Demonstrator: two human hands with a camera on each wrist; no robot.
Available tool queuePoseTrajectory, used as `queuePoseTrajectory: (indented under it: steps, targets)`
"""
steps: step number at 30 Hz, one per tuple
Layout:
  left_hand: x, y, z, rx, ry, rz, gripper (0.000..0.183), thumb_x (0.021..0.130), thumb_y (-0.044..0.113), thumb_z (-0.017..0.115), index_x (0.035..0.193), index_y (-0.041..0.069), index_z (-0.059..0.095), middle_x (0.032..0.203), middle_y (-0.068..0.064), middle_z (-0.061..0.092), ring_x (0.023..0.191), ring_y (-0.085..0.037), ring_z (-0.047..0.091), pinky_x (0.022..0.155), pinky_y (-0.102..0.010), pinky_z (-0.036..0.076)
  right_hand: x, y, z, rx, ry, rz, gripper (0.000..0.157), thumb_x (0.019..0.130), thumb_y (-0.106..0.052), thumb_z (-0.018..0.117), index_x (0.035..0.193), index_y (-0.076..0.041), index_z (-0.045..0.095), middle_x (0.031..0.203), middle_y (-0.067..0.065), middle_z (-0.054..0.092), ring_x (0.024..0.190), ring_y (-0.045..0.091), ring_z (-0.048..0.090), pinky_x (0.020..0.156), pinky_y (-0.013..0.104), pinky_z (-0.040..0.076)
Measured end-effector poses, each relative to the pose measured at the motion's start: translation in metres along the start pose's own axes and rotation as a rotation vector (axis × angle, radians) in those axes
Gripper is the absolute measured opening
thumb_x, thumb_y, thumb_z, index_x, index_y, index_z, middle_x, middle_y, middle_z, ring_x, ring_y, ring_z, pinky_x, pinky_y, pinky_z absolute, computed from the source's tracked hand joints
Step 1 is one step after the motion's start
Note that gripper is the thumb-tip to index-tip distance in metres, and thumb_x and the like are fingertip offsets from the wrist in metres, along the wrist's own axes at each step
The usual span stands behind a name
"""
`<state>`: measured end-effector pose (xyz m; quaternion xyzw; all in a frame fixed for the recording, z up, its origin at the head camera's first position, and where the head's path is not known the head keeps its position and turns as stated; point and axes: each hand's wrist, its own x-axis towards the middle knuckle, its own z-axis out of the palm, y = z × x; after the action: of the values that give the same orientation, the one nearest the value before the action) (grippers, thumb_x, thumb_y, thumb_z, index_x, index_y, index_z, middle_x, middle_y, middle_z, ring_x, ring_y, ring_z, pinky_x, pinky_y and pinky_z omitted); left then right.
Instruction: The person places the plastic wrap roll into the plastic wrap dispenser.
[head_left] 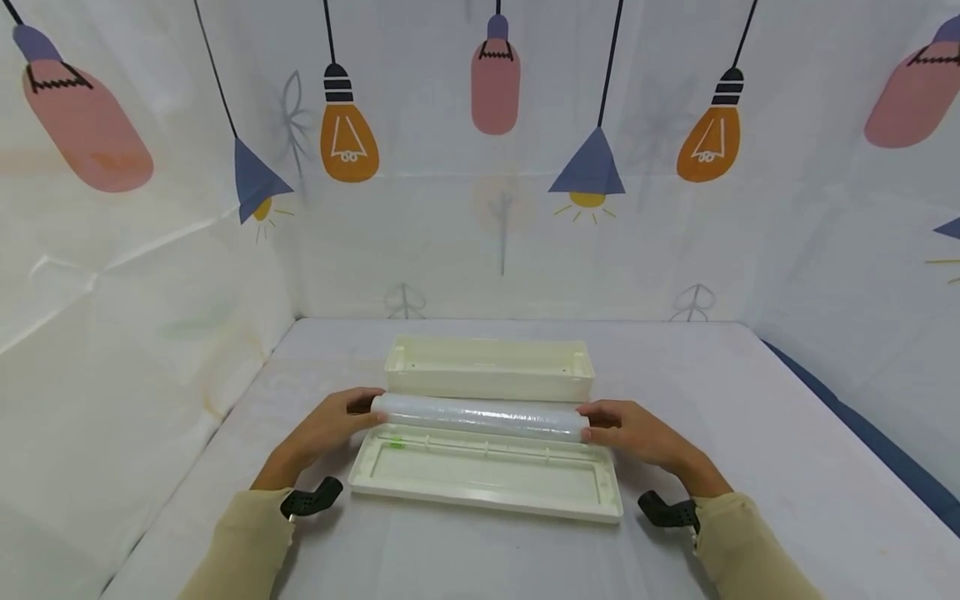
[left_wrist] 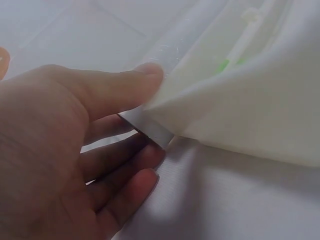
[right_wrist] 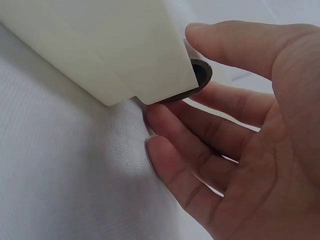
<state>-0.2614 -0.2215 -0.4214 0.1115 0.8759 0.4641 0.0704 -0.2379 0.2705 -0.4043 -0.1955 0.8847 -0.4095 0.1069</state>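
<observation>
A roll of cling film [head_left: 480,417] lies crosswise between a cream box [head_left: 487,385] behind it and a cream lid [head_left: 487,508] in front. My left hand [head_left: 337,425] grips the roll's left end; in the left wrist view its thumb [left_wrist: 145,82] presses on top while the fingers curl beneath. At the other end, my right hand [head_left: 637,429] holds the roll with thumb above and fingers below. The dark hollow core [right_wrist: 202,75] shows there in the right wrist view, partly hidden by the lid's edge. A green piece [head_left: 396,442] sits on the lid's thin rail.
A white cloth covers the table [head_left: 750,467]. White sheets printed with hanging lamps [head_left: 348,142] enclose the back and both sides. A dark blue strip [head_left: 877,425] runs along the right edge. Each wrist wears a black camera mount [head_left: 311,497].
</observation>
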Motion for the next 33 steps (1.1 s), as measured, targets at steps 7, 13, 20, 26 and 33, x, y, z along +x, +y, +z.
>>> queuePoseTrajectory:
  steps: [7,13,20,26,33]
  targets:
    - [-0.003,0.001,0.002,0.004,0.015,-0.017,0.068,0.090,0.043,0.075,0.142,0.005,0.055,0.137,-0.012,0.059,0.124,-0.029,0.054,0.108,-0.052,0.040,0.001,-0.002,0.003,0.023,-0.003,0.027,0.056,0.096,-0.037,0.069,0.138,-0.001,0.057,0.137,0.016,0.056,0.123,0.031,0.056,0.101,0.049,0.047]
    - [-0.003,0.001,0.004,0.031,0.082,-0.017,0.065,0.090,0.041,0.076,0.140,0.004,0.057,0.136,-0.015,0.060,0.123,-0.031,0.056,0.106,-0.052,0.043,0.005,-0.007,0.007,0.013,0.010,0.041,0.057,0.095,-0.038,0.070,0.136,0.000,0.058,0.130,0.012,0.061,0.118,0.027,0.059,0.098,0.048,0.049]
    - [0.002,-0.002,0.010,-0.027,0.118,0.027,0.067,0.088,0.042,0.078,0.140,0.006,0.058,0.134,-0.014,0.062,0.123,-0.029,0.058,0.105,-0.049,0.044,0.002,-0.009,0.005,-0.025,0.042,0.056,0.058,0.094,-0.038,0.070,0.136,0.001,0.058,0.131,0.014,0.061,0.117,0.028,0.059,0.097,0.050,0.051]
    - [0.000,-0.003,0.012,-0.045,0.136,0.010,0.069,0.086,0.048,0.078,0.139,0.010,0.060,0.135,-0.011,0.062,0.126,-0.027,0.057,0.105,-0.050,0.044,0.001,-0.007,0.006,0.016,0.050,0.043,0.060,0.095,-0.035,0.071,0.139,0.001,0.054,0.129,0.015,0.062,0.115,0.028,0.060,0.094,0.046,0.052]
    - [-0.004,0.000,0.007,-0.063,0.153,0.014,0.070,0.085,0.052,0.077,0.139,0.010,0.060,0.136,-0.010,0.061,0.127,-0.027,0.056,0.106,-0.051,0.044,0.003,-0.009,0.008,0.088,0.066,0.052,0.062,0.094,-0.034,0.071,0.142,0.001,0.051,0.129,0.017,0.062,0.114,0.028,0.061,0.090,0.043,0.054]
